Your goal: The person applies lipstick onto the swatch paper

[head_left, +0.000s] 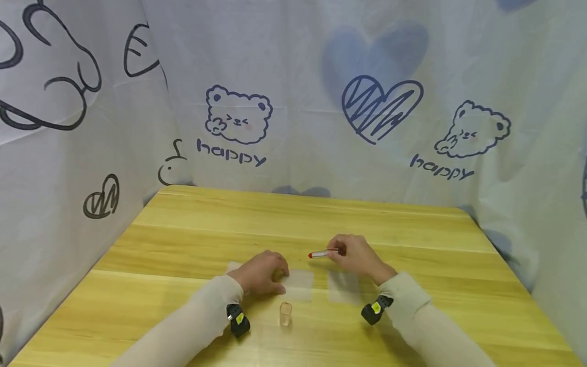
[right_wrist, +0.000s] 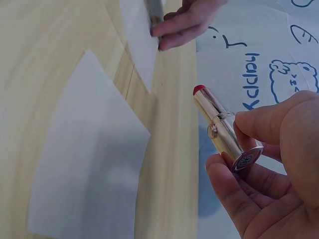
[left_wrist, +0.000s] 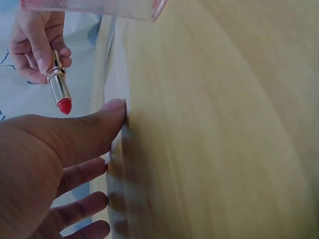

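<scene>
1 red lipstick (head_left: 321, 254) clamped in R grip (head_left: 359, 256); L grip (head_left: 261, 273) w/ fingers apart at white paper (head_left: 300, 285), nr clear cap (head_left: 285, 314) on surface (head_left: 412, 239).

The wooden bench (head_left: 192, 219) bears a paper sheet (head_left: 301, 286) at the fingertips of the left hand (head_left: 261, 273), a second sheet (head_left: 344, 289) just nearer than the right hand (head_left: 357, 256), a paper corner (head_left: 233, 265) peeking out behind the left hand, and a clear cap (head_left: 285, 314) on the left hand's near side.

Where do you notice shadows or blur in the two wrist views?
Left wrist view: dark finger shadows on the pale wood-grain table; right wrist view: grey shadow across the nearer flat white sheet, left hand softly blurred, red-tipped gold metal lipstick sharper.
</scene>
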`<state>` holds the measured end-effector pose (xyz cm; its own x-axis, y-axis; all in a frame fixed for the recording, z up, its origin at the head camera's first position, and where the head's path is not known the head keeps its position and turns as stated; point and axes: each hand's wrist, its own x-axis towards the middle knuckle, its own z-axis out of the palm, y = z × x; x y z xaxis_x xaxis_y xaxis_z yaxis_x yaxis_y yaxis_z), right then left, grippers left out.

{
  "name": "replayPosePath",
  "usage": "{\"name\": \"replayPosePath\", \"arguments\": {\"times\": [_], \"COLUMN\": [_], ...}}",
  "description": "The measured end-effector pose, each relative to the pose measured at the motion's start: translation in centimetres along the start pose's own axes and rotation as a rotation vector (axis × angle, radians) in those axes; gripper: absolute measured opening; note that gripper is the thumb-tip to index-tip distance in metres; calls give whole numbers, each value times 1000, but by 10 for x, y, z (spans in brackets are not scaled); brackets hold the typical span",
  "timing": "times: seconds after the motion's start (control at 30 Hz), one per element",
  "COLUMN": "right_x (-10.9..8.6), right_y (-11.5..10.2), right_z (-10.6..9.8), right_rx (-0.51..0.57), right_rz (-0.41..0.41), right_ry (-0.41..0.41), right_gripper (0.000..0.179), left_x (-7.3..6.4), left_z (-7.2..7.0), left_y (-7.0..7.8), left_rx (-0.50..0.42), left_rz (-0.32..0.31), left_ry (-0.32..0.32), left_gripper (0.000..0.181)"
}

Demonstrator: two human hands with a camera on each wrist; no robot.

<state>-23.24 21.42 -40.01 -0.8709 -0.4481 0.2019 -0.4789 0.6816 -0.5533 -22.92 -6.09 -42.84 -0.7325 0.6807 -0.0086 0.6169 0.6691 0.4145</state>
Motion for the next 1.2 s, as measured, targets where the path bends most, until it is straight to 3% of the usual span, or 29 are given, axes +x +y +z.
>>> {"name": "replayPosePath", "arguments": {"times": [0.43,1.2], "right_x": [3,8], "right_y": [-5,-12], "right_z": [13,34], "right_rx": [-12,-71], "right_rz": [-30,-37], "right_ry": [-10,-27], "right_gripper": [4,4], "left_x": [8,6], "left_z": [1,-2], "left_y": [8,11], "left_rx": [11,7], "left_rz": [-67,-107], "left_ry": [7,-27], "left_gripper": [31,35]}}
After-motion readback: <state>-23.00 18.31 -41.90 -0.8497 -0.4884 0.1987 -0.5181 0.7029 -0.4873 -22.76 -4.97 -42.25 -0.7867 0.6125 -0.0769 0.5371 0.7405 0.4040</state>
